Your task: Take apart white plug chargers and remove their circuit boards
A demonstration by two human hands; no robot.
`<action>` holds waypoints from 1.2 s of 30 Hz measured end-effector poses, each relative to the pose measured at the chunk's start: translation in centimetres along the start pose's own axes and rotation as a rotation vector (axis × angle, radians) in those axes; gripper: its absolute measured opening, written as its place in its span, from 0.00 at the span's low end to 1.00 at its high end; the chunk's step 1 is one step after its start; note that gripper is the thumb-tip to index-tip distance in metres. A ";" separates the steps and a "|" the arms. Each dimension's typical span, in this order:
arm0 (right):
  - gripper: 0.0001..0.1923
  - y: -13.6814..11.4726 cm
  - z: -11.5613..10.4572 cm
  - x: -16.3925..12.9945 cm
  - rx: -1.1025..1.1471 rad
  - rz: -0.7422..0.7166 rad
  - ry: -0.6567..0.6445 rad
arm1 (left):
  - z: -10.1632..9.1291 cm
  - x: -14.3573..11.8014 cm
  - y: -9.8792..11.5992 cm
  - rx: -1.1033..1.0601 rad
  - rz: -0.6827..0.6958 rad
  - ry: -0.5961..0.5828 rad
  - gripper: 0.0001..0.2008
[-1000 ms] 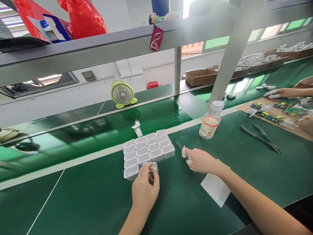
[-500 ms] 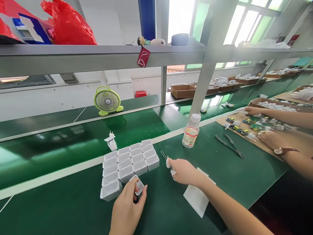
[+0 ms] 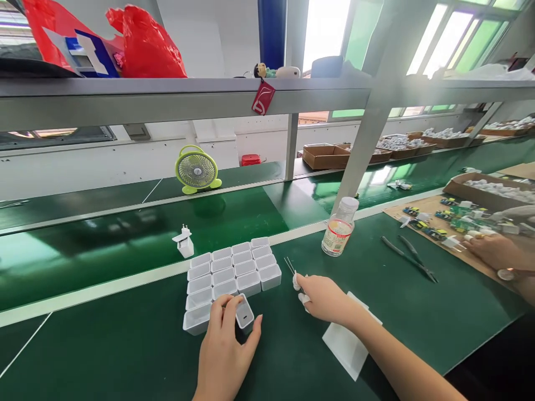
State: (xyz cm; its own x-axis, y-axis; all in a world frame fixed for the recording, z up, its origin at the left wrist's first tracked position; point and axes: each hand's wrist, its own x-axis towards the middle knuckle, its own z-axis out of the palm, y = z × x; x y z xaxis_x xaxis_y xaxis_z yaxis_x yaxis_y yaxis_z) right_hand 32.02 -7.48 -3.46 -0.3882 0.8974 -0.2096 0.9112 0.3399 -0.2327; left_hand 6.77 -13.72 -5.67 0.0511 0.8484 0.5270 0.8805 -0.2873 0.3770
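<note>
**Left hand on a white housing, right hand on tweezers**

Nearest to me, my left hand [image 3: 225, 340] is closed around a single white housing [image 3: 244, 314], tilted up off the green surface [image 3: 125, 345] with its open side facing me. It sits just at the near right corner of the block of white housings [image 3: 232, 270], which lie in tight rows touching one another. My right hand [image 3: 324, 298] rests just right of that block, closed on thin tweezers [image 3: 290, 266] whose tips point up and away; white covers sit on its fingertips. A white sheet [image 3: 346, 348] lies under that forearm. Farther off stand a white plug piece [image 3: 184, 242], a clear bottle [image 3: 338, 234] and dark pliers [image 3: 409, 257]. Beyond them is a small green fan [image 3: 197, 170]. At far right a co-worker's hand [image 3: 491, 250] rests over circuit boards.
</note>
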 end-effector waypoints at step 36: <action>0.21 3.5 4.5 1.4 -0.022 0.080 0.101 | 0.3 -1.1 0.8 -0.141 -0.081 -0.102 0.27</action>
State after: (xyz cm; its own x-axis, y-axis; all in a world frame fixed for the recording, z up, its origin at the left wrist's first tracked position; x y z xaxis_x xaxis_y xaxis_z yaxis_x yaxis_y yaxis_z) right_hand 34.00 -6.27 -8.83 -0.2991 0.9454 -0.1298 0.9420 0.2708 -0.1980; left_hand 7.50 -14.71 -6.14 0.0369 0.9100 0.4130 0.8093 -0.2697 0.5219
